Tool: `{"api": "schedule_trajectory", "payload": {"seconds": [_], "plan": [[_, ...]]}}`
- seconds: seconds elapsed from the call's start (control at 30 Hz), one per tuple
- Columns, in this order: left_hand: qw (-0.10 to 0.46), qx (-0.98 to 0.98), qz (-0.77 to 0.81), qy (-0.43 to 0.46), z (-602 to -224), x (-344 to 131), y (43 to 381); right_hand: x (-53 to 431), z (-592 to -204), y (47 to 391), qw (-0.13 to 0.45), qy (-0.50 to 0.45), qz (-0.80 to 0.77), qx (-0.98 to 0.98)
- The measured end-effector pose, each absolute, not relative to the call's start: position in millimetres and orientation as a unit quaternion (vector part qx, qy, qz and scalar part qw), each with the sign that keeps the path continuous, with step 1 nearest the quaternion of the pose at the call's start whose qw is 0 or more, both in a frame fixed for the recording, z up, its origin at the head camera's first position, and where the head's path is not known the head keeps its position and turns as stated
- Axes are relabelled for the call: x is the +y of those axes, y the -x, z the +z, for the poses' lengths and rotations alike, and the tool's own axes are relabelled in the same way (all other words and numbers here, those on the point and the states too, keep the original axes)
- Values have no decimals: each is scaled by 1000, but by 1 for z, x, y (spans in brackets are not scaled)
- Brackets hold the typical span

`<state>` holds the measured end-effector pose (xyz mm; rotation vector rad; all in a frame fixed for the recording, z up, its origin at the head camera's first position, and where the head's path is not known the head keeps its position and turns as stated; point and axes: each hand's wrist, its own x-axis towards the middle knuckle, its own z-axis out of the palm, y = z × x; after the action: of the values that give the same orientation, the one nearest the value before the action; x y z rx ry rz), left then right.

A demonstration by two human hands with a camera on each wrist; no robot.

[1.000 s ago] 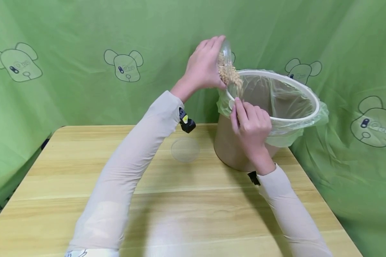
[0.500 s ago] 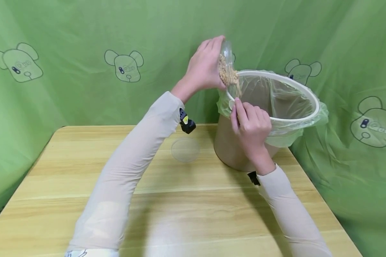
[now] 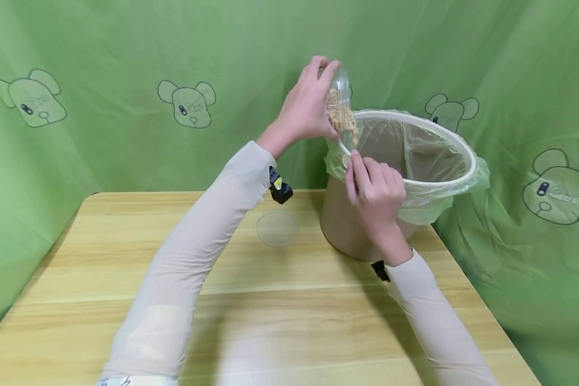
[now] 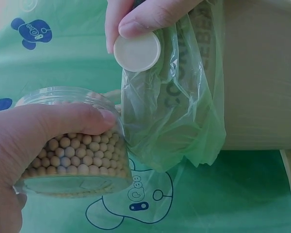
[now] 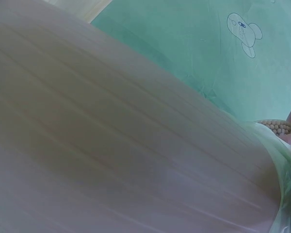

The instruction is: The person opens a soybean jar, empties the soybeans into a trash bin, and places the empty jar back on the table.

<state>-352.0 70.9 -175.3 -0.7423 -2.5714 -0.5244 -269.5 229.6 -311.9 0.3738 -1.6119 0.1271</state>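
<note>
My left hand [image 3: 306, 104] grips a clear plastic jar [image 3: 341, 83], tipped sideways over the near-left rim of the trash can [image 3: 357, 220]. Small beige balls [image 4: 72, 155] fill part of the jar, and some spill from its mouth toward the can. My right hand [image 3: 378, 190] holds the can's white rim [image 3: 434, 126], its thumb and fingers beside a round white tab [image 4: 137, 51]. A pale green trash bag [image 4: 174, 111] lines the can and folds over the rim. In the right wrist view the can's wall fills most of the picture, hiding most of that hand.
A clear round lid [image 3: 277, 228] lies flat on the wooden table [image 3: 251, 321], left of the can. Green cloth [image 3: 251, 43] with bear-head drawings hangs behind and at both sides of the table.
Balls keep pouring from the jar, and its stream looks thinner. A finger of the left hand has lifted and spread on the jar. The right hand stays on the rim.
</note>
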Motion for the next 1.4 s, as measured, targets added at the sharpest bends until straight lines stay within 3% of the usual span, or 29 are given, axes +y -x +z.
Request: {"api": "schedule_trajectory", "payload": {"seconds": [1.4], "plan": [[231, -905, -167, 317, -176, 68, 348, 229, -309, 266, 674, -168, 54, -718]]}}
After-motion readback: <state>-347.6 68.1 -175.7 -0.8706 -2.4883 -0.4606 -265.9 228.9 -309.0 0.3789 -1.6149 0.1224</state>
